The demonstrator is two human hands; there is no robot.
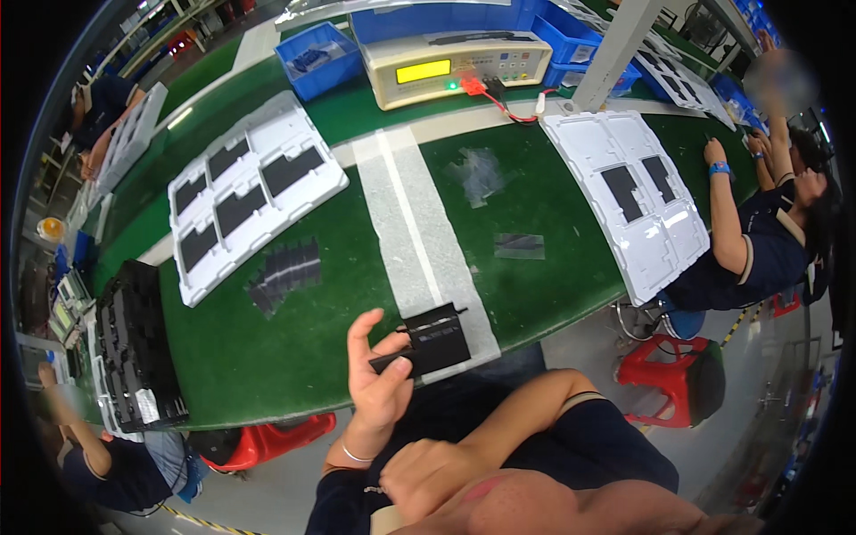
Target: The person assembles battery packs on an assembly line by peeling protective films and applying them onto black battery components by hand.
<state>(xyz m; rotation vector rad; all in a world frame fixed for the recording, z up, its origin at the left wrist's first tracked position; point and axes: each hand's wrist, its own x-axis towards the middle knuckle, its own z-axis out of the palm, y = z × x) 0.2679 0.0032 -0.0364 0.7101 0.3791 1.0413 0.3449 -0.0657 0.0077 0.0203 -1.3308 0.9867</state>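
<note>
My left hand is raised over the table's near edge, its thumb and fingers closed on a flat black battery pack. Pale print and a thin tab at the upper corner show on the pack. Beneath it runs a whitish strip stuck to the green table. My right hand is drawn in close to my body with its fingers curled. Whatever it might hold is hidden. White trays stand on both sides: the left tray and the right tray carry flat black pieces in their recesses.
At the back stands a tester with a yellow display and a red lead. A blue bin sits left of it. Dark tape patches mark the green tabletop. A black tray stack lies left. Co-workers sit on both sides; red stool.
</note>
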